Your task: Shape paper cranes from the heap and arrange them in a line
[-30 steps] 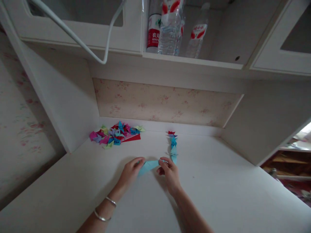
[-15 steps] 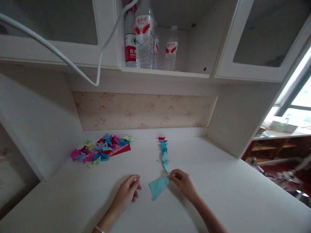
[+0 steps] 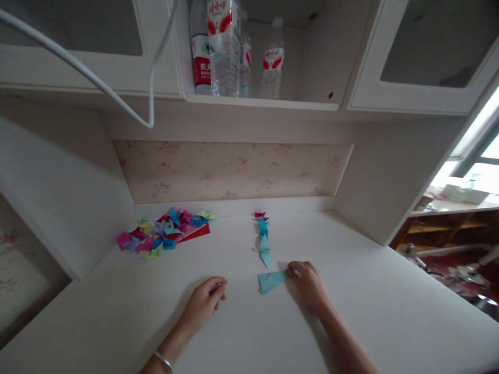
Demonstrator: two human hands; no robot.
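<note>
I am curling my left hand (image 3: 205, 301) loosely shut on nothing, resting it on the desk (image 3: 370, 311). Just beyond, my right hand (image 3: 307, 280) is pinching one corner of the light blue folded paper (image 3: 272, 281), arm reaching forward. The paper is lying flat on the desk. Behind it a chain of folded pieces (image 3: 264, 240) is running toward the wall, and a coloured paper pile (image 3: 163, 236) is lying far left.

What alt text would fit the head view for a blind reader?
The right hand pinches a folded light blue paper on a white desk; the left hand rests empty nearby. A colourful pile of folded papers lies behind.
</note>
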